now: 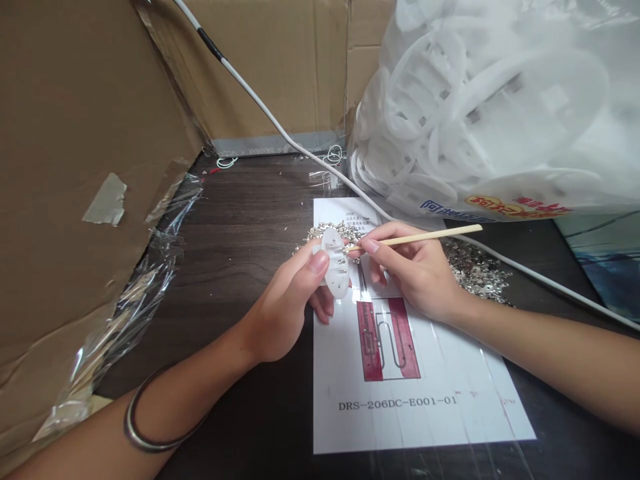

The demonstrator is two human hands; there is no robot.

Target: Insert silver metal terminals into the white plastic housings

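My left hand [290,297] grips a small white oval plastic part [336,270], thumb pressed on its near face. Slots and small metal bits show on that face. A thin wooden stick [425,237], like a chopstick, is pinched in my right hand [413,267]. Its tip meets the upper right side of the plastic part. Behind my left hand lies a pile of small shiny metal pieces [320,231], partly hidden by my fingers. A second metal pile [480,273] sits beyond my right wrist.
A printed sheet [400,427] with a red-and-white diagram lies under my hands on the dark table [240,213]. A clear bag [480,120] of white plastic parts stands at the back right. A white cable [265,110] crosses in front of it. Cardboard walls [75,100] enclose the left and back.
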